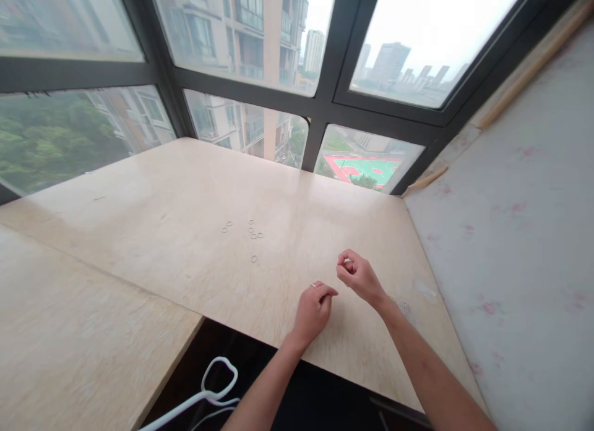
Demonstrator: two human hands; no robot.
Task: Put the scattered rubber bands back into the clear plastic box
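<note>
Both my hands hover over a pale wooden tabletop point(195, 233), close together near its front edge. My left hand point(313, 310) is closed in a pinch, and a small ring shows at its fingertips. My right hand point(357, 275) is curled shut just to the right and slightly farther away; what its fingers hold is hidden. Several small thin rings point(250, 233) lie scattered on the table, farther out and to the left of both hands.
Large dark-framed windows point(320, 109) stand behind the table. A white floral-patterned surface point(520, 233) borders the table on the right. A second wooden board point(69, 338) adjoins at the left. A white curved plastic object point(218, 388) shows in the dark gap below the table edge.
</note>
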